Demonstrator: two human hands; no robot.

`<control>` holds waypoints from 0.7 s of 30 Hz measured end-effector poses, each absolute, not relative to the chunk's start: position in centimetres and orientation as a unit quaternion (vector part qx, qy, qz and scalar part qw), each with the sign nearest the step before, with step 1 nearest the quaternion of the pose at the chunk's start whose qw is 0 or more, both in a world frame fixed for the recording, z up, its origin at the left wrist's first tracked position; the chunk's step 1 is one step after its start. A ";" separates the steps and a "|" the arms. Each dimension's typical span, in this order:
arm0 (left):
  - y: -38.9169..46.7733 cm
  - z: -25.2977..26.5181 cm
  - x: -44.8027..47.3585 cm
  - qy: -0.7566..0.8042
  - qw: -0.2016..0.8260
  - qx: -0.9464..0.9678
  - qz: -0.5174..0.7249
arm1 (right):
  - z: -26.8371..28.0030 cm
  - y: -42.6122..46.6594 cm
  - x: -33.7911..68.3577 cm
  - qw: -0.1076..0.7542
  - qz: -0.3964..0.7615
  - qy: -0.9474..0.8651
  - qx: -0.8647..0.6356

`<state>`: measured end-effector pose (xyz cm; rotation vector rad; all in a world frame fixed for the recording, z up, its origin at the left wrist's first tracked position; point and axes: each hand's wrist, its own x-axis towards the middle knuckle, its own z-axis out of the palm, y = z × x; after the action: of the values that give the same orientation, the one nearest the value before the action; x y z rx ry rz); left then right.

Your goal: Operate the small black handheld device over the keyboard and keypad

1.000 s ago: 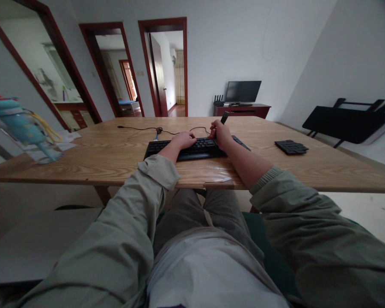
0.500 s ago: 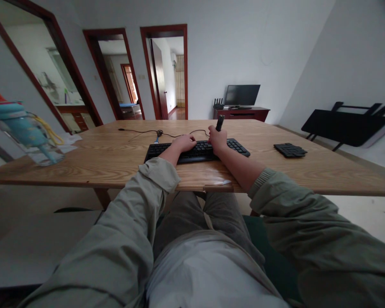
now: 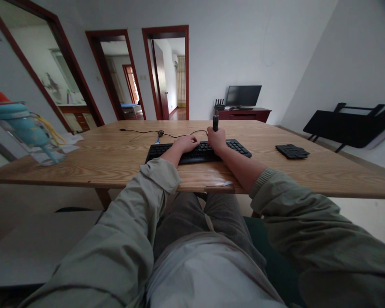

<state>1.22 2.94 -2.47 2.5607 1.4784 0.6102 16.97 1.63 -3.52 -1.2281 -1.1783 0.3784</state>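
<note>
A black keyboard (image 3: pixel 197 160) lies near the front edge of the wooden table. My left hand (image 3: pixel 186 143) rests flat across its middle, fingers stretched out over the keys. To the right of it, my right hand (image 3: pixel 217 140) is closed around a black handle (image 3: pixel 215 123) that stands upright out of the fist. The handle's lower end is hidden behind the hand, above the keys, so its kind does not show. Behind the keyboard runs a thin black cable (image 3: pixel 141 131) with a bundled loop.
The wooden table (image 3: pixel 115 167) carries a blue water bottle (image 3: pixel 28 128) with a red lid at the left, beside some papers (image 3: pixel 72 143). A flat, dark piled item (image 3: pixel 291 151) lies at the right. A monitor (image 3: pixel 244 96) stands on a cabinet by the wall.
The handle in my right hand has swung from a rightward tilt to nearly upright. My left hand stays on the keyboard. The whole view has shifted slightly.
</note>
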 end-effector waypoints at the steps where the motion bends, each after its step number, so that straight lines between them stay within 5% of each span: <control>1: 2.9 -2.4 1.2 0.490 0.061 0.846 0.199 | -3.5 1.7 17.0 0.640 0.162 -0.523 -0.539; 10: 3.1 -2.5 1.4 0.503 0.062 0.841 0.187 | -2.4 1.2 15.7 0.600 0.085 -0.590 -0.533; 21: 2.6 -2.0 1.3 0.478 0.076 0.847 0.220 | -0.8 -0.2 17.8 0.727 0.317 -0.423 -0.438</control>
<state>1.33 2.58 -1.99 2.5397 1.4329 0.6589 17.76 -0.16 -0.84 -0.9647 -0.9333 0.6998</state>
